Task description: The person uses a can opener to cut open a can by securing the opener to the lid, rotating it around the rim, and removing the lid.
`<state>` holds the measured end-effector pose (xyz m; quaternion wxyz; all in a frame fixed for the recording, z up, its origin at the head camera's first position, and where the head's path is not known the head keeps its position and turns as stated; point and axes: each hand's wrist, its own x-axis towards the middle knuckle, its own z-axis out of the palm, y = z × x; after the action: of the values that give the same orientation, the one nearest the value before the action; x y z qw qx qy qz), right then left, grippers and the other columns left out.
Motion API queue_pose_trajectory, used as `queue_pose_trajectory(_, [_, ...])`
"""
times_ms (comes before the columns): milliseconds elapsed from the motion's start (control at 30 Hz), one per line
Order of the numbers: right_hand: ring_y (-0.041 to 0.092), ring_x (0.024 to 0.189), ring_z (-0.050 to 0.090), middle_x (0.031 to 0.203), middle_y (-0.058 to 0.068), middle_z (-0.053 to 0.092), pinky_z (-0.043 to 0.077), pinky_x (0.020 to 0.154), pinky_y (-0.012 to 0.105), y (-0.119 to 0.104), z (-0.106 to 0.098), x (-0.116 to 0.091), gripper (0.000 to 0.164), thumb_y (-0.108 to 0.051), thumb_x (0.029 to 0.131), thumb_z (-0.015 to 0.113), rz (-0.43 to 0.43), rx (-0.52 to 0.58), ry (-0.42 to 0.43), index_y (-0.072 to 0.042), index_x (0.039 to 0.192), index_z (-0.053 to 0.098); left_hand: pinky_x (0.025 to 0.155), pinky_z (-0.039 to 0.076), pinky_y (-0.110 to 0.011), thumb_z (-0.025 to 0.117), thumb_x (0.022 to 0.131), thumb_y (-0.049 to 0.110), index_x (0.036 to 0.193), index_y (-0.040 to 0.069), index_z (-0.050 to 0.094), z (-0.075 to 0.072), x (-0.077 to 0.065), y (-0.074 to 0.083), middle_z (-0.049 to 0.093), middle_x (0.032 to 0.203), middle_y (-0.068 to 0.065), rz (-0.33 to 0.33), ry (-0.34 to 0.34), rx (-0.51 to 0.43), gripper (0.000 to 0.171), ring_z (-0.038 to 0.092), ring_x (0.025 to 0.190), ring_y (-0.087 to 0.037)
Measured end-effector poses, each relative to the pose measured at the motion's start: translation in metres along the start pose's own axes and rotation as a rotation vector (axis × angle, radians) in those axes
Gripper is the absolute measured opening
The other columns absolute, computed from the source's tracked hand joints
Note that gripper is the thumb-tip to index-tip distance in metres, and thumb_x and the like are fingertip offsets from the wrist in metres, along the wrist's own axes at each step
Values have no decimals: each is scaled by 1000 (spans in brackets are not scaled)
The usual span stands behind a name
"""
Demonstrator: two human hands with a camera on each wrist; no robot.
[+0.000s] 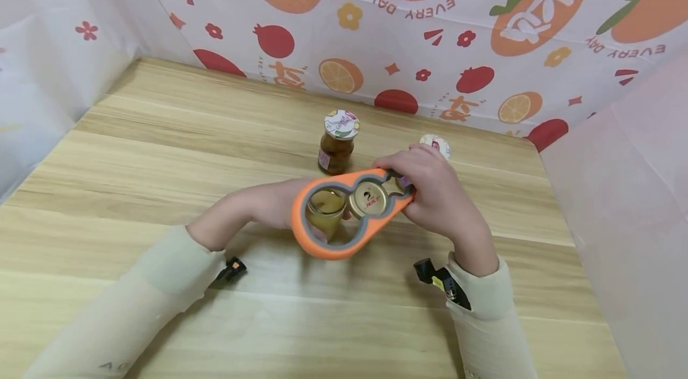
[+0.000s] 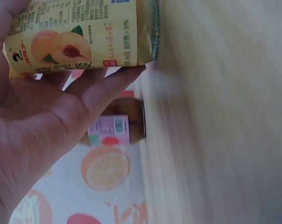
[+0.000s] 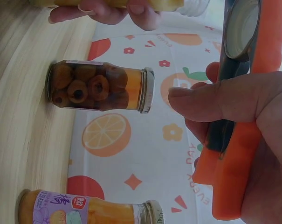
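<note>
- Apparently one jar was done: over my remote feed I saw the peach jar (image 1: 325,221) uncapped, its glass rim bare, above the near-middle of the wooden table (image 1: 134,188).
- I saw its gold lid (image 1: 369,199) lodged in the middle ring of the orange opener (image 1: 376,224), apart from the jar's mouth.
- The left hand (image 1: 279,203) had its fingers and thumb wrapped around the peach jar; I could not tell whether the base touched the wood.
- The right hand (image 1: 438,188) gripped the opener by its narrow end, thumb along one side, and held it above the jar, so the wide loop framed the glass in my head view.
- By my judgement, freeing the lid from the opener was left, and setting both things down.
- Beyond the hands, the dark fruit jar (image 1: 334,155) and the purple-labelled jar (image 3: 80,210) stood upright with their lids on; if they counted too, I reckoned both remained to do.
</note>
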<state>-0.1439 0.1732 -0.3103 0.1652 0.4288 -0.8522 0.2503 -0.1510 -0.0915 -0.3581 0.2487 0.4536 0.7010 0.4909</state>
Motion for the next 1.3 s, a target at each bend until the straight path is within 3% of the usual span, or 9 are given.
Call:
queue_pose_trajectory(300, [10,83,50,89,-10,64,38,79,37,1,1,-1,48,12,65,68,16,-17,-20,-17,103,69,88,46,-43,82,74,17,119,14,55,-18,-13,-21,59,114,-8,-84,2,-51,53,53,102,-17])
queue_pose_trajectory(500, [10,86,51,90,-10,64,39,82,37,0,2,-2,47,9,65,73,23,-24,-27,-17,103,69,90,44,-44,79,76,12,116,11,58,-29,-18,-25,60,113,-9,-76,33,-46,45,53,103,-20])
queue_pose_trajectory(700, [10,88,52,92,-9,65,39,83,36,1,3,-2,42,4,67,76,31,-23,-30,-17,104,68,93,43,-44,78,77,11,121,12,55,-39,-26,-29,61,114,-9,-134,111,-80,49,55,103,-20])
queue_pose_trajectory(933, [9,88,52,93,-10,65,39,82,35,3,4,-4,45,4,66,76,33,-36,-30,-18,104,69,93,42,-46,78,78,12,120,5,52,-47,-30,-35,60,115,-11,-141,201,-108,50,55,103,-23])
queue_pose_trajectory(1200, [8,84,52,91,-12,64,39,83,36,0,4,-3,49,4,64,76,12,-34,-52,-20,105,68,91,42,-45,81,74,16,122,8,49,-51,-30,-37,57,117,-15,-233,371,-63,58,54,101,-21])
queue_pose_trajectory(1300, [7,84,52,90,-12,64,39,83,36,-1,5,-2,49,5,63,76,8,-33,-56,-20,105,68,93,41,-44,81,75,15,125,11,45,-52,-32,-37,56,121,-14,-275,438,-94,62,53,105,-21])
